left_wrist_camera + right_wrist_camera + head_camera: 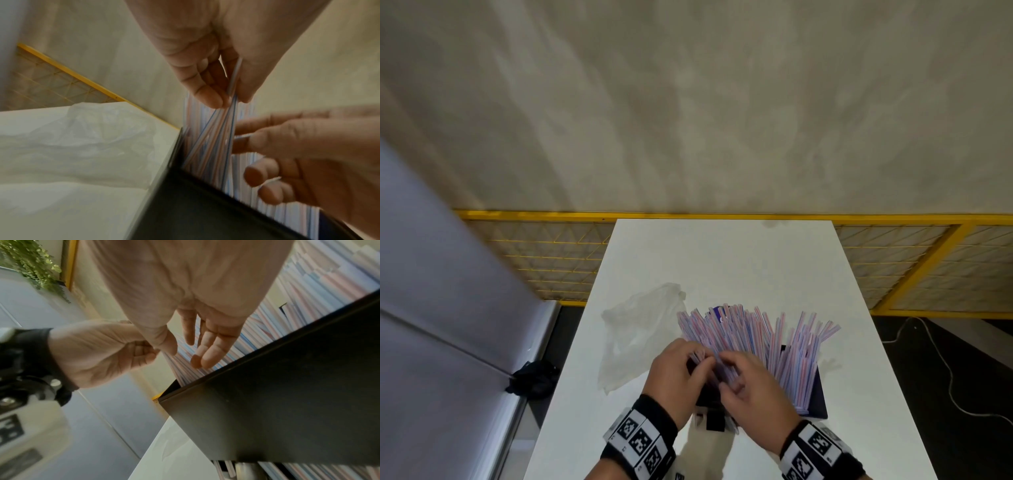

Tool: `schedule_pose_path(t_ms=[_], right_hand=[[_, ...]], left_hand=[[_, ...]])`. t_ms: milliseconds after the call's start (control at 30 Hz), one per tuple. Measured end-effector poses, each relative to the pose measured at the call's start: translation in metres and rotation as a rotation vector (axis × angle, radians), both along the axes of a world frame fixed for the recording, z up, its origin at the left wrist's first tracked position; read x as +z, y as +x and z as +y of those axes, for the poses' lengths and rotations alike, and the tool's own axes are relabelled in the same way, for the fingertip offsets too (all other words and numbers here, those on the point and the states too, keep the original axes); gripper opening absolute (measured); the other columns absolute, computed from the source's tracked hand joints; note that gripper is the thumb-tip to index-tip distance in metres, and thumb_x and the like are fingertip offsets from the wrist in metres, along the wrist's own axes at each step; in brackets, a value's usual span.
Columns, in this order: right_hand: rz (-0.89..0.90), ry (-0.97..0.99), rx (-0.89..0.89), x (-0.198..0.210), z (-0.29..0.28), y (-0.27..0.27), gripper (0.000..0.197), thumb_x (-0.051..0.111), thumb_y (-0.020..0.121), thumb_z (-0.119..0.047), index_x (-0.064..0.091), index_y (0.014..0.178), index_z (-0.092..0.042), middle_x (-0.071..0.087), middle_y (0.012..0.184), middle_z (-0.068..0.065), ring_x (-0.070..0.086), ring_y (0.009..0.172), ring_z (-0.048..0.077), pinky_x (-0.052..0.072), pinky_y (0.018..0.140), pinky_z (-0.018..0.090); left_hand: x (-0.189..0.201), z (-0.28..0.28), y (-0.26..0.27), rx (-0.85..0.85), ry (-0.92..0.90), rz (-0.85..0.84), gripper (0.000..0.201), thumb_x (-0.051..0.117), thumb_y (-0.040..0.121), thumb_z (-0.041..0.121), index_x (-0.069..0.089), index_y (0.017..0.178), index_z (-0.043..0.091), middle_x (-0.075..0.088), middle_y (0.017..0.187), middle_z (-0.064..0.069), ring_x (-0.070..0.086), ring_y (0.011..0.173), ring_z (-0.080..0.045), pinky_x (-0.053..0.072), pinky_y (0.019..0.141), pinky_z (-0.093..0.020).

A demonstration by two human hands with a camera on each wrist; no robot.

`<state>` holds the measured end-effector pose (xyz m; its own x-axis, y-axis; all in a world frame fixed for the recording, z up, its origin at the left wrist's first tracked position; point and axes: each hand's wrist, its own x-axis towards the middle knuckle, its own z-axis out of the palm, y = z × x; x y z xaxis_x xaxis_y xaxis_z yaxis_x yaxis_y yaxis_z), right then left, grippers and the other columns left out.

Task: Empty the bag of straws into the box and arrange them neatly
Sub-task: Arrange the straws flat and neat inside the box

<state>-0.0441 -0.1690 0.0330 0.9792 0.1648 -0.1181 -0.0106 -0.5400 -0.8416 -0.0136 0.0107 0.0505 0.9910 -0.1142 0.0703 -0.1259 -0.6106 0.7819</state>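
While the empty clear bag (640,329) lies flat on the white table (722,253) just left of the black box (816,401), the striped straws (753,339) stand fanned inside that box. Left hand (674,373) is at the box's left end, thumb and fingers pinching a few straws. Right hand (753,390) sits beside it over the box's middle, fingers loosely extended against the straws.

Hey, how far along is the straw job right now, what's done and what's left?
Emptying looks done: the plastic bag lies slack on the table, and the straws stand in the black box. In hand: the left hand pinches a few straws while the right hand fingers the bunch. Left: they fan out unevenly, so tidying remains.
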Motion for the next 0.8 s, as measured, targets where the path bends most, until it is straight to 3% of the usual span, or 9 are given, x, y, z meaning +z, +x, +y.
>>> schedule_pose_path(t_ms=[100,233,400,500,667,800], right_hand=[[-0.012,0.004,0.015,0.0,-0.001,0.003,0.039,0.066,0.094,-0.026,0.06,0.133,-0.032,0.055,0.115,-0.014,0.063,0.088,0.01,0.055,0.086,0.029],[-0.083,-0.027,0.035,0.003,-0.004,0.008,0.026,0.064,0.094,-0.024,0.065,0.119,-0.032,0.058,0.101,-0.017,0.058,0.088,0.004,0.047,0.073,0.016],[-0.175,-0.116,0.138,0.015,-0.02,0.016,0.011,0.055,0.101,-0.026,0.06,0.094,-0.033,0.054,0.083,-0.017,0.053,0.081,0.004,0.04,0.068,0.019],[-0.169,-0.301,0.219,0.019,-0.038,0.019,0.022,0.054,0.104,-0.036,0.053,0.082,-0.038,0.052,0.077,-0.014,0.048,0.077,0.004,0.04,0.069,0.025],[-0.095,-0.538,0.239,0.016,-0.061,0.019,0.021,0.053,0.102,-0.038,0.065,0.091,-0.027,0.062,0.085,-0.007,0.054,0.084,0.012,0.047,0.078,0.031],[-0.025,-0.609,0.241,0.004,-0.062,0.011,0.035,0.046,0.102,-0.056,0.064,0.108,-0.027,0.061,0.101,-0.008,0.055,0.095,0.014,0.048,0.088,0.034]], left_hand=[[0.019,-0.001,0.001,-0.01,-0.062,-0.036,0.008,0.07,0.088,0.037,0.067,0.088,0.045,0.063,0.094,0.021,0.064,0.091,0.001,0.046,0.078,-0.01],[0.038,-0.008,0.0,0.008,-0.232,-0.036,0.006,0.069,0.084,0.045,0.071,0.089,0.042,0.068,0.094,0.019,0.066,0.094,-0.003,0.048,0.08,-0.011],[0.042,-0.011,-0.001,0.034,-0.455,0.089,0.011,0.075,0.084,0.039,0.074,0.091,0.031,0.073,0.09,0.008,0.07,0.087,-0.01,0.056,0.079,-0.027],[0.036,-0.006,0.0,0.062,-0.509,0.152,0.006,0.077,0.086,0.031,0.074,0.091,0.028,0.074,0.087,0.005,0.069,0.077,-0.01,0.054,0.069,-0.022],[0.014,0.003,0.001,0.102,-0.464,0.263,0.01,0.076,0.09,0.021,0.072,0.092,0.03,0.074,0.092,0.005,0.071,0.087,-0.019,0.059,0.081,-0.036],[-0.004,0.003,-0.008,0.037,-0.29,0.335,0.013,0.071,0.09,0.029,0.069,0.096,0.041,0.074,0.094,0.017,0.07,0.09,-0.004,0.059,0.087,-0.035]])
